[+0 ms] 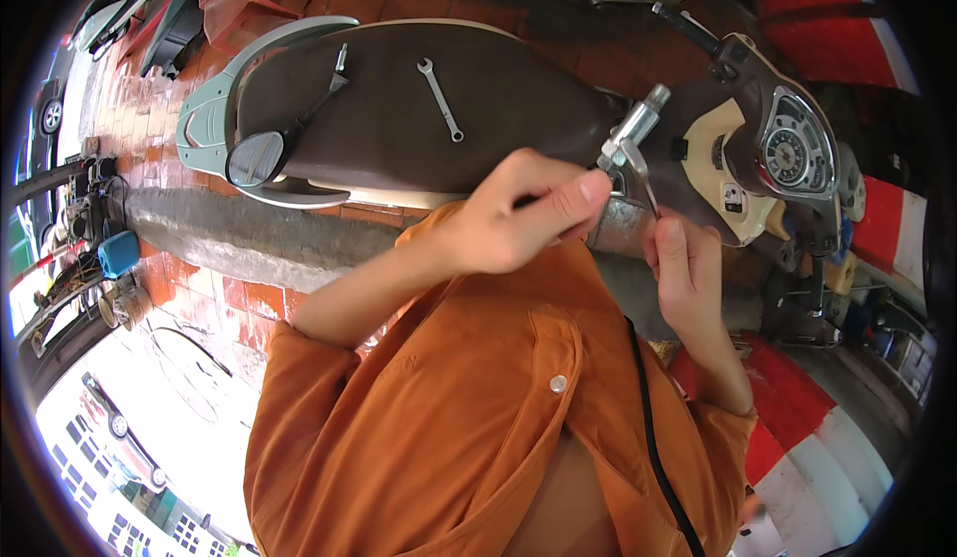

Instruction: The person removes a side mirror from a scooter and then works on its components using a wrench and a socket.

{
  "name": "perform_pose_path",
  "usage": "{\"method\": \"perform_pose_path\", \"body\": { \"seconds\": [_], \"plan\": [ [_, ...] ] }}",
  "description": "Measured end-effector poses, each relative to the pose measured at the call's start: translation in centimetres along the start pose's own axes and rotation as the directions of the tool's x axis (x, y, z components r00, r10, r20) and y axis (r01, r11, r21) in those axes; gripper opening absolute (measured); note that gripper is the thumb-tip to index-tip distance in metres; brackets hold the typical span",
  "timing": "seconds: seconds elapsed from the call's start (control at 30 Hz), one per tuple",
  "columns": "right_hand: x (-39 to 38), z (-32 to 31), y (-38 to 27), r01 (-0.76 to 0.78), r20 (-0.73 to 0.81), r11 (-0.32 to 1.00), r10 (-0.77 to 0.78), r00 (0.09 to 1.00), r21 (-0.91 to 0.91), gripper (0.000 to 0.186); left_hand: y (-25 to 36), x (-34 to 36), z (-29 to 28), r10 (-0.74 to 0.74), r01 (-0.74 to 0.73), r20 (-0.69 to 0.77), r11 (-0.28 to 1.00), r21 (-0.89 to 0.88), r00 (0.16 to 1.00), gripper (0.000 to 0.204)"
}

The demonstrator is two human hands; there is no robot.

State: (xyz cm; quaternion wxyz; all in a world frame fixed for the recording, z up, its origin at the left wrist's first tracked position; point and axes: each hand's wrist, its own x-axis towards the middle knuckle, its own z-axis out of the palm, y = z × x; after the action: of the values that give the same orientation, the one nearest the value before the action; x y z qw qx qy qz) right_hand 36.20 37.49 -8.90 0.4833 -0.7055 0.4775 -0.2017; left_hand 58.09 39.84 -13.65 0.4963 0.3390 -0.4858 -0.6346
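My left hand [528, 208] is closed in a fist around a thin dark rod, most of it hidden by my fingers. From its end a silver cylindrical fitting [640, 124] sticks up to the right, above the scooter. My right hand [686, 263] pinches the lower end of a slim metal wrench [647, 186], whose head meets the base of that fitting. Beneath lies the brown scooter seat [369, 109]. On it rest a combination wrench [439, 99] and a rear-view mirror [257, 158] with a black stem.
The scooter's handlebar and round gauge [788, 153] are at the right, with a black grip [686, 27] at the far side. Red chairs [239, 4] stand far left. A blue container [119, 254] sits among clutter at the left. Red-and-white panels [817, 422] lie right.
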Motion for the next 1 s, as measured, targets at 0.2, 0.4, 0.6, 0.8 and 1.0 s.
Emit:
{"method": "perform_pose_path", "body": {
  "seconds": [0.2, 0.4, 0.6, 0.8, 1.0],
  "plan": [
    [0.6, -2.0, -0.3, 0.063, 0.085, 0.993, -0.054, 0.995, -0.101, 0.04, 0.2, 0.6, -2.9, -0.048, 0.136, 0.357, 0.964, -0.226, 0.933, 0.061],
    [0.6, -3.9, -2.1, -0.03, 0.098, 0.959, 0.06, 0.993, -0.281, 0.042, 1.0, 1.0, -0.7, -0.254, 0.259, 0.166, 0.966, -0.006, 0.953, 0.061],
    [0.7, -3.8, -2.9, -0.133, 0.125, 0.895, 0.203, 0.971, -0.425, 0.042, 0.1, 1.1, 0.7, -0.249, 0.272, -0.109, 0.886, 0.376, 0.962, 0.057],
    [-0.1, -2.5, 0.1, -0.122, 0.129, 0.956, 0.161, 0.978, -0.267, 0.045, 0.5, 0.7, 0.3, -0.133, 0.156, -0.083, 0.883, 0.442, 0.988, 0.052],
    [-1.5, -2.3, 1.0, -0.186, 0.167, 0.975, 0.205, 0.964, -0.121, 0.045, 0.5, 0.4, 0.2, -0.309, 0.295, 0.074, 0.943, 0.156, 0.948, 0.054]
  ]
}}
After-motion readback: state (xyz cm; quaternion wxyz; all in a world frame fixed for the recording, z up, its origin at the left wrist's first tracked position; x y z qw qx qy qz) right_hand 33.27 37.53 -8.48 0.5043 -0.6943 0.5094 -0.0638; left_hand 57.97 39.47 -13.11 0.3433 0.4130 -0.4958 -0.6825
